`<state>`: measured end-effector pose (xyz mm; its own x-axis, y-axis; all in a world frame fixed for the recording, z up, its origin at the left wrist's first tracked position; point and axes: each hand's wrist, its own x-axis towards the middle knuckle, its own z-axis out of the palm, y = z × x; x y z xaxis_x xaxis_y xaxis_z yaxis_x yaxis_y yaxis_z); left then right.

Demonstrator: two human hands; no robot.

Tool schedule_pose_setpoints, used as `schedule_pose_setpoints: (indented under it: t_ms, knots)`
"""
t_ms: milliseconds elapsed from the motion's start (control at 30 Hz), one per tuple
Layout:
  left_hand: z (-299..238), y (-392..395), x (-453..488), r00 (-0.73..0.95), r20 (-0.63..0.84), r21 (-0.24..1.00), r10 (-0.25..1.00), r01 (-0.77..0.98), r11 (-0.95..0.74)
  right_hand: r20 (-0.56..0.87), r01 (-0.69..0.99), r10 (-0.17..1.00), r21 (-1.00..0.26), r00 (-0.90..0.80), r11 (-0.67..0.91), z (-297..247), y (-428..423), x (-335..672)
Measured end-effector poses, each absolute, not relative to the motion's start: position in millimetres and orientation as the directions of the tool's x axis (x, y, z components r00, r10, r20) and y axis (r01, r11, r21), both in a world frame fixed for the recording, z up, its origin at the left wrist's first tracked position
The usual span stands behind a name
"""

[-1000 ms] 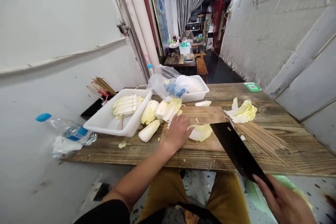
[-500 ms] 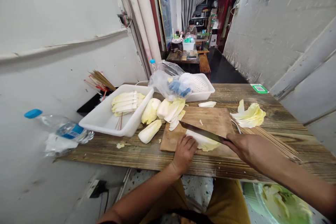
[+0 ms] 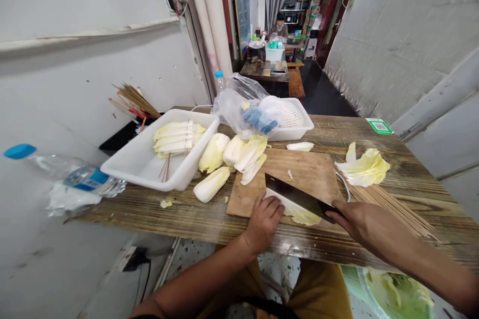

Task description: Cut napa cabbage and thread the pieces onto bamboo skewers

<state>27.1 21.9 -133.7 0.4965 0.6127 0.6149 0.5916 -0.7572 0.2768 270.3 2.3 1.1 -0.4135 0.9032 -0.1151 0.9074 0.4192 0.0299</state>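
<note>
The right hand [image 3: 354, 215] is closed around a big knife's [image 3: 295, 195] handle. The left hand [image 3: 265, 219], fingers bent, holds a cabbage leaf [image 3: 304, 216] by the board's [image 3: 310, 167] front edge, right beside the blade.

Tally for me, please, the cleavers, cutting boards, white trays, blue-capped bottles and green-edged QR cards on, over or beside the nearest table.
Cleaver: 1
Cutting board: 1
White trays: 2
Blue-capped bottles: 2
Green-edged QR card: 1
Total: 7
</note>
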Motion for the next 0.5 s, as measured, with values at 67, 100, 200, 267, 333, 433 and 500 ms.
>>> schedule_pose_setpoints:
  t_ms: [67, 100, 200, 267, 333, 433, 500]
  knots:
    - [-133.6, 21.8, 27.3, 0.489, 0.612, 0.287, 0.622, 0.595, -0.75, -0.125, 0.902, 0.897, 0.027, -0.424, 0.43, -4.0, 3.9, 272.3]
    - [-133.8, 21.8, 27.5, 0.483, 0.613, 0.29, 0.625, 0.599, -0.747, -0.128, 0.9, 0.894, 0.029, -0.429, 0.436, -6.5, 4.3, 273.6]
    - [-134.8, 21.4, 28.0, 0.483, 0.618, 0.28, 0.621, 0.602, -0.748, -0.135, 0.894, 0.888, 0.02, -0.44, 0.447, -11.8, 4.8, 277.9]
    - [-135.8, 21.3, 28.0, 0.488, 0.615, 0.276, 0.62, 0.604, -0.748, -0.138, 0.891, 0.883, 0.005, -0.449, 0.454, -13.2, 5.9, 280.0]
    - [-136.9, 21.5, 27.7, 0.491, 0.608, 0.278, 0.624, 0.604, -0.747, -0.144, 0.889, 0.879, -0.006, -0.455, 0.459, -14.0, 8.9, 279.3]
    - [-137.8, 22.6, 25.9, 0.493, 0.599, 0.29, 0.632, 0.602, -0.744, -0.149, 0.889, 0.878, -0.014, -0.455, 0.458, -15.6, 16.8, 271.0]
    - [-137.8, 23.5, 24.1, 0.485, 0.588, 0.307, 0.647, 0.607, -0.733, -0.141, 0.896, 0.887, -0.011, -0.44, 0.444, -17.1, 21.0, 263.3]
